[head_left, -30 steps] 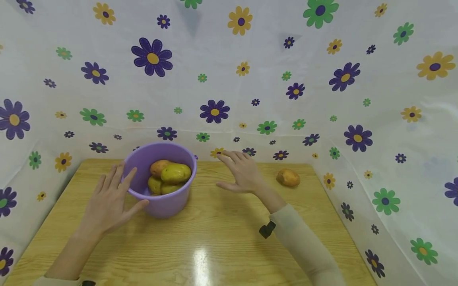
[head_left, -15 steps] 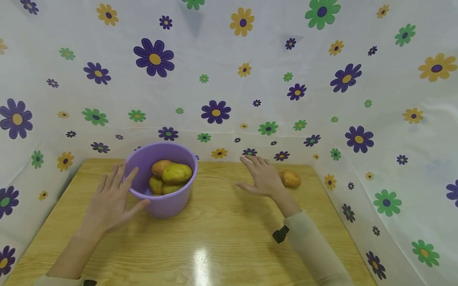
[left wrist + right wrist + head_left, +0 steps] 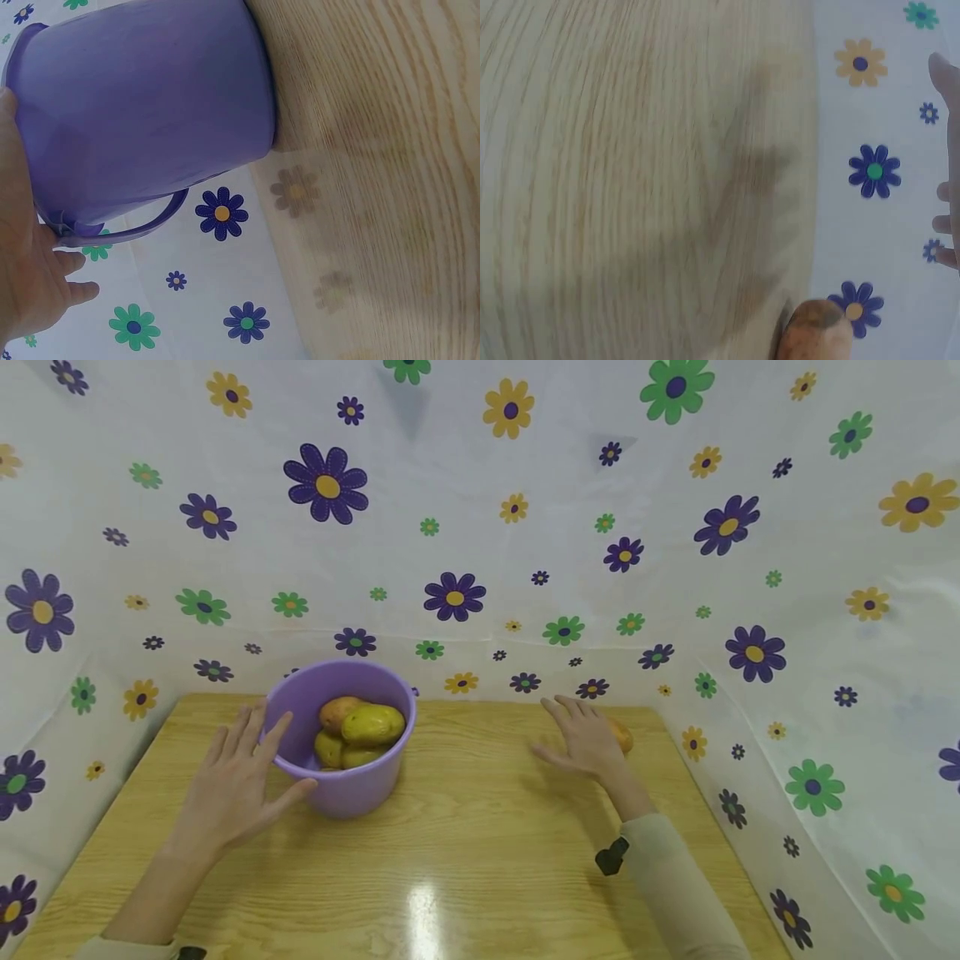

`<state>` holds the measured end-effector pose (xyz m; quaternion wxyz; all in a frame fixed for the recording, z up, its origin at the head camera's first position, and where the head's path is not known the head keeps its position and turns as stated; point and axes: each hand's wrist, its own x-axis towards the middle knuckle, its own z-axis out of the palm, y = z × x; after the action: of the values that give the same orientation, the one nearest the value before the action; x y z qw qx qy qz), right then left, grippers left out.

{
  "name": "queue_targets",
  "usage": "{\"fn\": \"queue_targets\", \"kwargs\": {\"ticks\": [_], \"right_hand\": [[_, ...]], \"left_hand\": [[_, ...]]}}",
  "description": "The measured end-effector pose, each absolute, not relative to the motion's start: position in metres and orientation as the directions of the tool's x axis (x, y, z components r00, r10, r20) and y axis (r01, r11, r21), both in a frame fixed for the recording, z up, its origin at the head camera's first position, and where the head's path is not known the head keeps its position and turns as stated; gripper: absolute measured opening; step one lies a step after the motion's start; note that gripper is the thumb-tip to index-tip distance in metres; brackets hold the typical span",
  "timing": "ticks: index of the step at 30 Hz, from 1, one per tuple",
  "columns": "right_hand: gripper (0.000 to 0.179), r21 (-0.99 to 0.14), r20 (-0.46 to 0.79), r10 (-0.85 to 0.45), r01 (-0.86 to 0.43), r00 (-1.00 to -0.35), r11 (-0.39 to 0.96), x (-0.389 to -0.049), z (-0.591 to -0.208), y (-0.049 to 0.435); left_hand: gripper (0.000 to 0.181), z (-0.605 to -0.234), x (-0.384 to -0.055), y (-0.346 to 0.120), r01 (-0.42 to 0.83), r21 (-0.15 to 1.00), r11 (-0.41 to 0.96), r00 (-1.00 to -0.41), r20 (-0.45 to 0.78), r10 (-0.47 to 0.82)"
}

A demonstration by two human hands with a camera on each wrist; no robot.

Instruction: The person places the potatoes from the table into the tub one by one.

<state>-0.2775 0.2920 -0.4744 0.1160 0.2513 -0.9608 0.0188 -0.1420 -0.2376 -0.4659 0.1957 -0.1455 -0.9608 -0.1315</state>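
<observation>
A purple bucket [image 3: 348,793] stands on the left half of the table with several potatoes [image 3: 372,725] inside. My left hand [image 3: 228,785] rests at its near left rim, fingers extended and thumb spread. In the left wrist view the bucket's side [image 3: 150,97] and handle [image 3: 142,234] show beside that hand [image 3: 30,262]. My right hand [image 3: 583,739] is over the back right of the table, fingers extended, holding nothing. Just beyond it lies a single brown potato [image 3: 622,737], partly hidden by the hand. The right wrist view catches this potato [image 3: 815,334] at the bottom.
The wooden table [image 3: 480,860] has a bright light reflection near its front. White cloth with printed flowers [image 3: 450,527] hangs behind the table and along both sides, close to its edges. Dark straps with small devices [image 3: 611,857] sit at the wrists.
My right hand has moved right, from the middle of the table to the lone potato, and now covers part of it. The left hand and the bucket have stayed in place.
</observation>
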Motion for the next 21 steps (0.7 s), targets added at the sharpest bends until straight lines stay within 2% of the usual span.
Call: {"fn": "queue_targets", "kwargs": {"ticks": [9,17,21], "right_hand": [[0.09,0.058,0.167,-0.393,-0.389,-0.904,0.92,-0.285,-0.485,0.323],[0.09,0.047,0.166,-0.355,-0.352,-0.92,0.935,-0.285,-0.492,0.345],[0.09,0.006,0.146,-0.304,-0.307,-0.941,0.952,-0.285,-0.496,0.355]], "left_hand": [[0.1,-0.466,-0.142,-0.237,0.326,0.21,0.922,-0.885,0.411,0.22],[0.1,-0.465,-0.142,-0.237,0.328,0.208,0.922,-0.884,0.412,0.221],[0.101,-0.465,-0.142,-0.237,0.331,0.204,0.921,-0.881,0.417,0.224]]}}
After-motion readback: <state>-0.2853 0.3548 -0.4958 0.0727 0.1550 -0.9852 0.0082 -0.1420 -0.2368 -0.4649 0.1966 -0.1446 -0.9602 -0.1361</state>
